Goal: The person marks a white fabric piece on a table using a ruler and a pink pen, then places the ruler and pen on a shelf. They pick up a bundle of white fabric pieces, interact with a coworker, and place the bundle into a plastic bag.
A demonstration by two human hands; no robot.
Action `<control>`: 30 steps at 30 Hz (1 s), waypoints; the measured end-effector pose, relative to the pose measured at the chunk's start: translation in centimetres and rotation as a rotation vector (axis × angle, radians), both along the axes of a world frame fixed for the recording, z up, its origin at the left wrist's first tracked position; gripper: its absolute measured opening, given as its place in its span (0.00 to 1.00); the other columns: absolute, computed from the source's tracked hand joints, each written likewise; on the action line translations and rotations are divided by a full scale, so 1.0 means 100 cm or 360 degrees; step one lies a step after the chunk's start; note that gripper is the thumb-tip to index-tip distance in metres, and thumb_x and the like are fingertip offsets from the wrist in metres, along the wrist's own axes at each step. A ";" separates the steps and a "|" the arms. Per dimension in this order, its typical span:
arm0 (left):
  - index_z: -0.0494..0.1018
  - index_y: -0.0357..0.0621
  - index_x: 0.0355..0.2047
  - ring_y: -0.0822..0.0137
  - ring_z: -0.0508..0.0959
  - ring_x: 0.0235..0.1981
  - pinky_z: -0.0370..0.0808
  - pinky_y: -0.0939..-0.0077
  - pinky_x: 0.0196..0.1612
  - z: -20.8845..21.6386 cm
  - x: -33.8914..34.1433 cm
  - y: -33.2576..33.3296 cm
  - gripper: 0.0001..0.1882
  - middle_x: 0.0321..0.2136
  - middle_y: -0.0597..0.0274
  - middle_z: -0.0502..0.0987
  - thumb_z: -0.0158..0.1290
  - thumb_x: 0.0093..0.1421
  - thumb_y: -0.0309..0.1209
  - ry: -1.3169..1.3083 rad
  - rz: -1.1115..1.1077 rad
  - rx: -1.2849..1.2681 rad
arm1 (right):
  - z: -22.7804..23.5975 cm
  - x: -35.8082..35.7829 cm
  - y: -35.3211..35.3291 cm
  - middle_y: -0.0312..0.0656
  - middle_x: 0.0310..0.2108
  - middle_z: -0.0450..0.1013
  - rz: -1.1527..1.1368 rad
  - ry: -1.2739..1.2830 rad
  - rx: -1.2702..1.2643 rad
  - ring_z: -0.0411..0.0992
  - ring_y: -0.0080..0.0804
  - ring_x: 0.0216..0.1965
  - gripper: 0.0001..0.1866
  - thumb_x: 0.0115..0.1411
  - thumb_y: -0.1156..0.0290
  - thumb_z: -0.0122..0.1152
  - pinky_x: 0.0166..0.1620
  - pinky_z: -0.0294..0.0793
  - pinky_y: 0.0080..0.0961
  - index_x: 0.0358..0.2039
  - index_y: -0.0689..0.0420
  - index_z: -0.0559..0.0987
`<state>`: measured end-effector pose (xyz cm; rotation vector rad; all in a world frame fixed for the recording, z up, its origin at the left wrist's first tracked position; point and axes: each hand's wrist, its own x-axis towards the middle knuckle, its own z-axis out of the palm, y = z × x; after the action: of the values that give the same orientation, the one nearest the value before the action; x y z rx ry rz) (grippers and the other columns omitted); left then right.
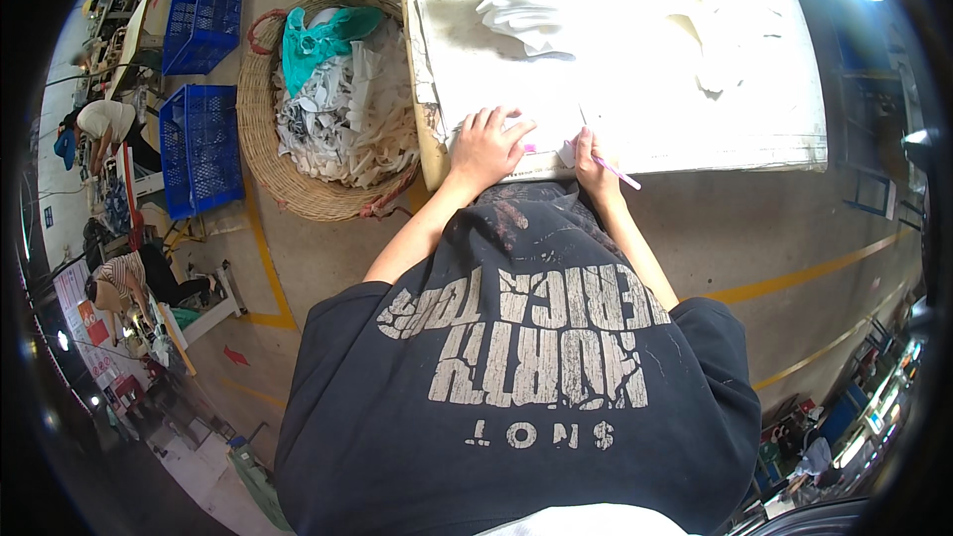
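Observation:
My left hand (pixel 486 147) lies on the front edge of the white worktable (pixel 655 144), its fingers stretched out and apart. Close to its thumb is a small bright pink piece (pixel 529 149), too small to make out. In my right hand (pixel 593 161), at the same edge, is a slim pink-purple pen-like tool (pixel 623 175). Its thin tip points away from me over the tabletop, while the coloured end sticks out to the right. Farther back lies a ruffled stack of white fabric pieces (pixel 526 10). More pale fabric pieces (pixel 710 35) lie to the right, partly washed out by glare.
A round wicker basket (pixel 260 154) of white scraps, with a green plastic bag (pixel 323 40) on top, stands left of the table. Beyond it are two blue crates (pixel 199 164). Other people (pixel 124 283) work at the far left. Yellow lines mark the floor (pixel 715 238).

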<state>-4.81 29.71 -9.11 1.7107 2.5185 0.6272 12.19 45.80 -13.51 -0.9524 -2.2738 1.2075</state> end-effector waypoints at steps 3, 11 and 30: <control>0.80 0.65 0.52 0.62 0.74 0.52 0.72 0.61 0.54 0.000 0.000 0.000 0.20 0.50 0.68 0.76 0.58 0.57 0.38 0.0006 -0.0004 0.0008 | -0.001 -0.001 -0.001 0.47 0.19 0.74 -0.0018 0.0041 0.0039 0.76 0.41 0.22 0.21 0.77 0.61 0.47 0.28 0.74 0.38 0.31 0.60 0.79; 0.80 0.65 0.52 0.62 0.74 0.52 0.72 0.61 0.54 0.001 0.000 0.000 0.21 0.50 0.68 0.76 0.59 0.57 0.38 -0.0015 0.0004 -0.0009 | -0.006 0.001 0.000 0.45 0.18 0.73 -0.0042 0.0014 0.0107 0.74 0.36 0.21 0.22 0.78 0.61 0.46 0.27 0.73 0.35 0.30 0.59 0.78; 0.80 0.65 0.53 0.62 0.74 0.52 0.71 0.60 0.55 -0.001 0.000 -0.001 0.20 0.50 0.67 0.77 0.58 0.58 0.39 -0.0011 -0.0002 -0.0031 | -0.009 0.002 0.000 0.44 0.18 0.73 -0.0092 0.0042 0.0120 0.74 0.35 0.19 0.20 0.77 0.62 0.48 0.25 0.72 0.33 0.30 0.59 0.79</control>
<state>-4.85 29.65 -9.17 1.7008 2.5102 0.6054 12.35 45.85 -14.38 -0.9619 -2.2384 1.0959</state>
